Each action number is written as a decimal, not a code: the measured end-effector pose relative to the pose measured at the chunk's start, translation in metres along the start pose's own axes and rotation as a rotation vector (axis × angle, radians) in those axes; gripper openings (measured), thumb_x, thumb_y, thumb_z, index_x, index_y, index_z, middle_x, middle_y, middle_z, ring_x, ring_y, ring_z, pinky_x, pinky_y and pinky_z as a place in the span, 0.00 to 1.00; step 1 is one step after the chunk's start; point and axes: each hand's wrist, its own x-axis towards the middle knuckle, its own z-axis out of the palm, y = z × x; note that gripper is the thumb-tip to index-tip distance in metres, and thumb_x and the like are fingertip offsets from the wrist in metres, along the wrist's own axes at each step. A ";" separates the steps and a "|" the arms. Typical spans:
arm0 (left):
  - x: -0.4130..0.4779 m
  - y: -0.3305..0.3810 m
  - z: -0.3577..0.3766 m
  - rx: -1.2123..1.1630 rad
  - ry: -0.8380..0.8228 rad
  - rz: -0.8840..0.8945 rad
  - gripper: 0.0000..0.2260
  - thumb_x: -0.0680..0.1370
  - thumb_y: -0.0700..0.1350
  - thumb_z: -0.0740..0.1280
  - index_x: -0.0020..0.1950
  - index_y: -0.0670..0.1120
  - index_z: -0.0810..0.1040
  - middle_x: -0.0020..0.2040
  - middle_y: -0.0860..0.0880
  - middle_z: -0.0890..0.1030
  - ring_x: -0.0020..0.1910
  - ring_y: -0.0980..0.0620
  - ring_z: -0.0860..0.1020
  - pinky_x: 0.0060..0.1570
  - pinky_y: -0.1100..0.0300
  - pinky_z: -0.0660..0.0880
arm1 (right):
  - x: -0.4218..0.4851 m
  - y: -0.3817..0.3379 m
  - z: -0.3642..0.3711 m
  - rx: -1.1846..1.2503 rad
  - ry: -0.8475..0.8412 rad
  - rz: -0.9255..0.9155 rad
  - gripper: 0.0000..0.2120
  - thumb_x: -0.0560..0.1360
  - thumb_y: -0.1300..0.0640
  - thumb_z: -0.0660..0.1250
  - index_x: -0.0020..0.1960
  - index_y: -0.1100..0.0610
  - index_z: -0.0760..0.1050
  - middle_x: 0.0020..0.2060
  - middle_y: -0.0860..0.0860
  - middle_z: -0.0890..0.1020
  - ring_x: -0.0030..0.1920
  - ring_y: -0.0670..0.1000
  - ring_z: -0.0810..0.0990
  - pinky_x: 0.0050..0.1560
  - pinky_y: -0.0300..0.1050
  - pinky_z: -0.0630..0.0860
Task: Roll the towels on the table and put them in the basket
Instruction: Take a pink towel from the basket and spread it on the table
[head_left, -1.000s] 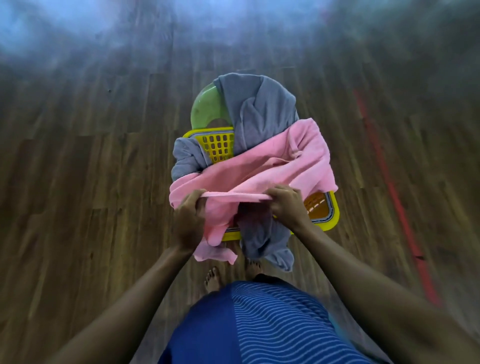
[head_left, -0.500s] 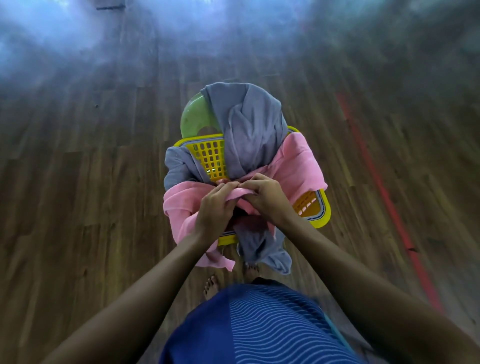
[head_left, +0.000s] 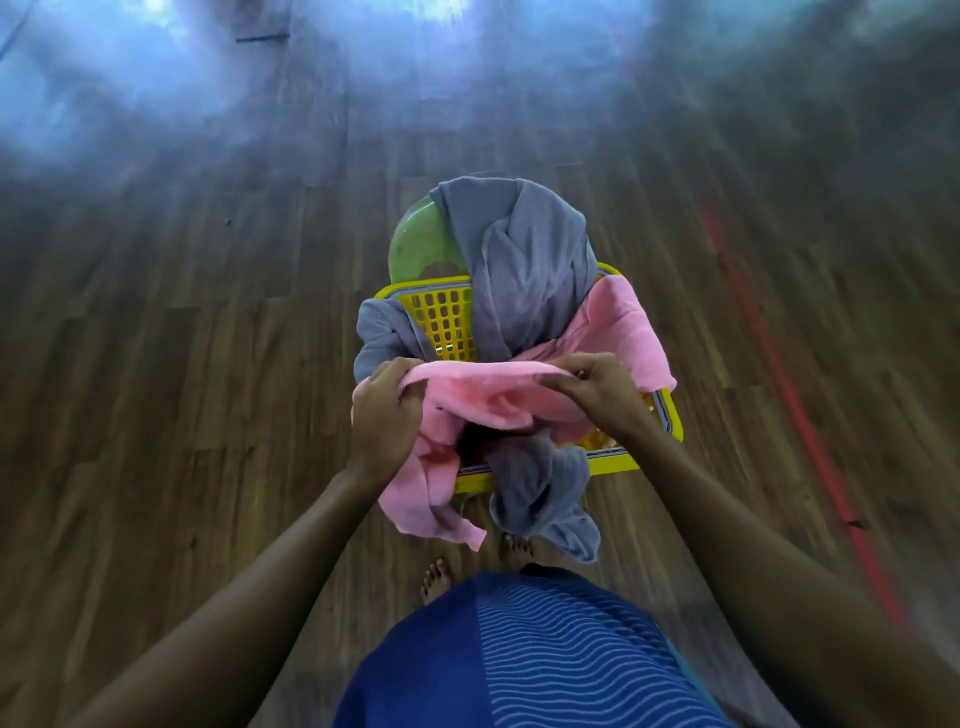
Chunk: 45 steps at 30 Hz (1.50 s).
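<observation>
Head view: both my arms reach forward and down, the hands level with each other over the near half of the yellow basket (head_left: 441, 317). My left hand (head_left: 387, 415) has its fingers curled round the left end of the pink towel (head_left: 483, 389), at its upper edge. My right hand (head_left: 605, 392) pinches the same edge further right, thumb against fingers. The edge runs taut between the two hands. Below them the pink towel sags into the basket, spills over its near left corner and hangs down outside; another part lies over the right rim. The grey towel (head_left: 524, 270) is unrolled: it drapes over the far rim, passes through the inside and hangs over the near rim. A green plastic piece (head_left: 418, 244) shows behind the far rim. All stands on a wooden floor (head_left: 208, 364)
</observation>
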 end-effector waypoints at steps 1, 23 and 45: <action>0.001 0.003 0.000 0.016 -0.045 0.022 0.12 0.75 0.43 0.66 0.58 0.45 0.80 0.52 0.49 0.81 0.50 0.53 0.76 0.53 0.53 0.75 | 0.005 -0.015 -0.002 -0.006 -0.033 -0.067 0.06 0.72 0.56 0.74 0.45 0.59 0.84 0.38 0.50 0.85 0.38 0.40 0.78 0.43 0.43 0.74; 0.074 0.061 -0.080 -0.488 -0.022 -0.083 0.10 0.73 0.55 0.69 0.55 0.58 0.81 0.53 0.50 0.82 0.52 0.52 0.81 0.55 0.50 0.77 | 0.085 -0.161 -0.004 0.093 -0.169 -0.366 0.23 0.72 0.54 0.75 0.29 0.62 0.66 0.29 0.47 0.62 0.32 0.44 0.60 0.32 0.41 0.57; 0.136 0.069 -0.118 -0.259 0.167 0.037 0.05 0.81 0.41 0.61 0.46 0.47 0.70 0.41 0.50 0.74 0.39 0.59 0.71 0.43 0.60 0.67 | 0.081 -0.137 -0.023 0.185 -0.237 -0.295 0.14 0.78 0.56 0.67 0.34 0.57 0.73 0.31 0.45 0.68 0.36 0.43 0.66 0.39 0.39 0.64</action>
